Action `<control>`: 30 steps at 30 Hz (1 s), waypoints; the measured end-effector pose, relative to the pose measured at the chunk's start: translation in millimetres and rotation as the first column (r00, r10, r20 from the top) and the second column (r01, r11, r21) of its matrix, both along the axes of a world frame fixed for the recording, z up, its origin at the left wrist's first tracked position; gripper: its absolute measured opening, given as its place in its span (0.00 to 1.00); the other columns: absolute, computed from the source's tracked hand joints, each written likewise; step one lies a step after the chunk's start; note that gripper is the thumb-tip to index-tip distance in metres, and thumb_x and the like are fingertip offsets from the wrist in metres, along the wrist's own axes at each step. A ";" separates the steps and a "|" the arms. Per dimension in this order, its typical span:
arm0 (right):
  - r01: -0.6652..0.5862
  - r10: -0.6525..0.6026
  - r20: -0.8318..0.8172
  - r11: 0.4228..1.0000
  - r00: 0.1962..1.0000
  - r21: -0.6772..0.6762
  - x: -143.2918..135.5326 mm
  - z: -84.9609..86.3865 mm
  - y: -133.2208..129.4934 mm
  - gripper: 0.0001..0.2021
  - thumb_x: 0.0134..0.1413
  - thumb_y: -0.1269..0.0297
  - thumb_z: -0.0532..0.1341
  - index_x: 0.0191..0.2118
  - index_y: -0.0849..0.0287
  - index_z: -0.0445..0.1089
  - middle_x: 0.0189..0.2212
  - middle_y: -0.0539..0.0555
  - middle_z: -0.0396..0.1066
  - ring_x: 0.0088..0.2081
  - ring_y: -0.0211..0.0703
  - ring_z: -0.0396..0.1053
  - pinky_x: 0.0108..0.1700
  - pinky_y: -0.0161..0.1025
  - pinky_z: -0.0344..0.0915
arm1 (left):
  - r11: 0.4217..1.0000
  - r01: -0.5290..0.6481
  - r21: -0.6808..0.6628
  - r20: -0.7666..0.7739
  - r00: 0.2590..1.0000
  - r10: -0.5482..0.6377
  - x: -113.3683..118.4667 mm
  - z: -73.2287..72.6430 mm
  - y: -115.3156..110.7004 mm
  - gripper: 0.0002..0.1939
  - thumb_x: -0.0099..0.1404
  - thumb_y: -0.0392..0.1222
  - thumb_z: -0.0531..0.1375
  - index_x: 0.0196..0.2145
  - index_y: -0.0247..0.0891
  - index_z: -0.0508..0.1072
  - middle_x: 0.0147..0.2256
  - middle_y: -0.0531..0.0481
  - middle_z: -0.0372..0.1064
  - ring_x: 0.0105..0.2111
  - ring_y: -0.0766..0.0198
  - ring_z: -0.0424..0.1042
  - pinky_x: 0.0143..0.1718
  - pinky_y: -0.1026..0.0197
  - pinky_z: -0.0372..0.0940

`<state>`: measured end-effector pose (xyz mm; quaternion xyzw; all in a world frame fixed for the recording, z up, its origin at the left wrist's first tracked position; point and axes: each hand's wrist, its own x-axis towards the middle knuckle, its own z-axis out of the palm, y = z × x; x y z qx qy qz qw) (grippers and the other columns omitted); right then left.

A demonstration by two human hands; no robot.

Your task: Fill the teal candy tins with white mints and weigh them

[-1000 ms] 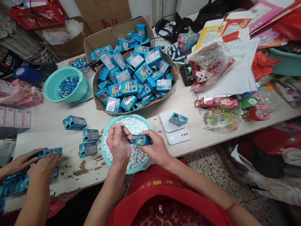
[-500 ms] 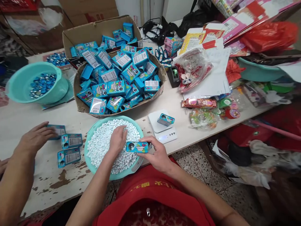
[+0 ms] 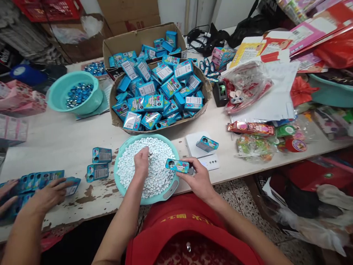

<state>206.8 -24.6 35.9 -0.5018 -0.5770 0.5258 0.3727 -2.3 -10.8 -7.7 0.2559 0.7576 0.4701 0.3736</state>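
Note:
My left hand (image 3: 141, 162) is closed over a turquoise basin (image 3: 119, 180) full of small white candies (image 3: 158, 180). A few candies show at its fingertips. In my right hand (image 3: 200, 178), at the basin's right rim, is a blue candy box (image 3: 178, 165) labelled "Caramelo Macizo", gripped between thumb and fingers. Its round opening faces up, at the end nearer my left hand. Just beyond, another blue box (image 3: 207, 144) rests on a small white scale (image 3: 194, 146). Two more blue boxes, one farther back (image 3: 102, 155) and one nearer (image 3: 97, 172), lie left of the basin.
A carton (image 3: 160, 129) heaped with blue boxes stands behind the basin. Farther left is a turquoise tub (image 3: 52, 97) with blue-and-silver round pieces. A co-worker's hand (image 3: 51, 195) touches a blue box beside a row of them. Bagged items (image 3: 253, 149) lie to the right.
The view has swung left. My left hand has closed and come up from the candies. The co-worker's hand has moved a blue box leftward to the row. My right hand still holds its box.

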 end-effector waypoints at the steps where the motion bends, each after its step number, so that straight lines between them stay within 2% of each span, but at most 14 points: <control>1: -0.012 0.012 0.014 1.000 1.000 0.008 -3.7 0.8 0.5 0.16 0.42 0.65 0.68 0.40 0.55 0.68 0.37 0.51 0.71 0.39 0.43 0.69 0.41 0.38 0.65 | 0.996 -0.082 0.036 0.241 0.968 0.071 -3.0 9.0 -0.9 0.16 0.58 0.48 0.54 0.19 0.38 0.58 0.17 0.56 0.53 0.16 0.71 0.52 0.17 0.67 0.47; 3: -0.044 0.042 0.040 0.998 0.998 0.035 -13.4 2.5 1.1 0.16 0.43 0.65 0.68 0.41 0.55 0.67 0.37 0.51 0.71 0.39 0.43 0.69 0.42 0.39 0.65 | 0.979 -0.182 0.096 0.601 0.794 0.088 -6.3 28.8 -3.3 0.13 0.56 0.48 0.56 0.21 0.38 0.60 0.18 0.56 0.54 0.15 0.73 0.51 0.15 0.69 0.45; 4: -0.064 0.061 0.051 0.997 0.997 0.053 -19.4 3.3 1.5 0.16 0.43 0.65 0.67 0.40 0.55 0.67 0.37 0.51 0.70 0.40 0.44 0.69 0.42 0.39 0.65 | 0.969 -0.205 0.136 0.698 0.714 0.053 -6.1 38.3 -4.5 0.12 0.55 0.48 0.57 0.22 0.37 0.61 0.18 0.56 0.56 0.15 0.73 0.51 0.15 0.70 0.45; 5: -0.086 0.081 0.061 0.994 0.995 0.074 -25.7 4.0 1.8 0.15 0.44 0.66 0.67 0.40 0.55 0.67 0.37 0.51 0.70 0.40 0.44 0.69 0.43 0.39 0.65 | 0.957 -0.232 0.176 0.745 0.666 0.024 -4.5 46.7 -5.6 0.13 0.55 0.48 0.58 0.23 0.37 0.62 0.19 0.55 0.57 0.15 0.74 0.52 0.14 0.70 0.45; 6: -0.107 0.101 0.072 0.990 0.992 0.092 -32.3 4.6 2.1 0.15 0.44 0.66 0.67 0.40 0.55 0.67 0.37 0.52 0.70 0.41 0.44 0.69 0.43 0.39 0.65 | 0.942 -0.259 0.213 0.755 0.656 0.010 -1.5 53.6 -6.4 0.13 0.55 0.49 0.58 0.23 0.37 0.62 0.19 0.55 0.57 0.15 0.74 0.53 0.14 0.71 0.46; 8: -0.150 0.138 0.099 0.981 0.985 0.123 -44.6 5.1 2.9 0.14 0.43 0.68 0.67 0.39 0.56 0.66 0.37 0.52 0.70 0.41 0.45 0.69 0.43 0.40 0.64 | 0.913 -0.293 0.285 0.689 0.724 0.018 7.0 62.1 -7.1 0.16 0.55 0.50 0.60 0.21 0.36 0.62 0.18 0.55 0.57 0.15 0.74 0.54 0.14 0.70 0.47; 11: -0.193 0.172 0.143 0.970 0.975 0.150 -56.8 4.5 3.8 0.14 0.44 0.70 0.65 0.39 0.56 0.66 0.37 0.52 0.70 0.41 0.45 0.68 0.43 0.40 0.64 | 0.874 -0.302 0.382 0.516 0.854 0.069 19.7 63.7 -6.8 0.19 0.56 0.50 0.62 0.19 0.36 0.61 0.17 0.56 0.56 0.15 0.73 0.57 0.15 0.69 0.52; 13: -0.208 0.182 0.160 0.965 0.970 0.161 -59.9 3.3 4.1 0.13 0.45 0.71 0.65 0.39 0.55 0.65 0.37 0.52 0.70 0.41 0.45 0.68 0.43 0.41 0.63 | 0.856 -0.300 0.421 0.443 0.891 0.095 24.8 61.2 -6.3 0.20 0.55 0.51 0.63 0.18 0.35 0.61 0.17 0.56 0.56 0.16 0.73 0.59 0.16 0.69 0.54; 16: -0.211 0.184 0.165 0.963 0.969 0.165 -59.8 1.2 4.6 0.14 0.44 0.71 0.65 0.39 0.56 0.65 0.37 0.52 0.70 0.41 0.45 0.68 0.43 0.41 0.63 | 0.851 -0.296 0.433 0.384 0.915 0.123 28.8 58.6 -4.4 0.23 0.55 0.55 0.63 0.18 0.35 0.60 0.17 0.57 0.55 0.15 0.74 0.56 0.14 0.70 0.50; 20: -0.194 0.174 0.138 0.969 0.975 0.151 -55.8 1.4 7.5 0.14 0.44 0.71 0.65 0.39 0.56 0.66 0.38 0.52 0.70 0.42 0.45 0.68 0.44 0.41 0.63 | 0.879 -0.281 0.385 0.408 0.906 0.111 29.0 64.4 0.9 0.24 0.53 0.57 0.64 0.19 0.36 0.58 0.16 0.58 0.53 0.13 0.76 0.53 0.11 0.71 0.45; 24: -0.160 0.160 0.010 0.982 0.987 0.096 -39.8 5.3 10.9 0.16 0.42 0.68 0.68 0.39 0.55 0.67 0.38 0.51 0.70 0.42 0.44 0.68 0.46 0.41 0.64 | 0.917 -0.261 0.302 0.602 0.798 0.029 15.3 71.6 3.9 0.23 0.53 0.55 0.64 0.21 0.36 0.58 0.16 0.59 0.52 0.12 0.77 0.51 0.11 0.72 0.43; 26: -0.137 0.142 -0.098 0.989 0.985 0.059 -23.6 5.8 10.2 0.17 0.41 0.65 0.69 0.40 0.55 0.68 0.38 0.51 0.71 0.42 0.44 0.69 0.46 0.41 0.65 | 0.932 -0.281 0.230 0.638 0.766 0.074 4.2 67.6 3.2 0.19 0.55 0.52 0.63 0.24 0.36 0.60 0.18 0.58 0.57 0.13 0.75 0.55 0.11 0.73 0.45; 28: -0.087 0.092 -0.171 0.996 0.981 0.032 -2.1 3.5 6.8 0.18 0.40 0.62 0.70 0.40 0.55 0.68 0.39 0.51 0.71 0.42 0.44 0.69 0.46 0.41 0.65 | 0.948 -0.299 0.108 0.629 0.759 0.167 -4.2 58.0 2.7 0.17 0.58 0.51 0.60 0.25 0.36 0.62 0.20 0.55 0.60 0.15 0.73 0.59 0.11 0.72 0.47; 30: 0.000 0.000 -0.173 1.000 0.985 0.000 22.9 -2.0 1.2 0.18 0.39 0.62 0.70 0.39 0.56 0.69 0.38 0.52 0.71 0.42 0.45 0.69 0.46 0.41 0.65 | 0.960 -0.280 -0.022 0.632 0.739 0.231 -3.8 47.1 5.8 0.17 0.61 0.51 0.57 0.24 0.36 0.60 0.19 0.55 0.59 0.13 0.74 0.57 0.10 0.73 0.46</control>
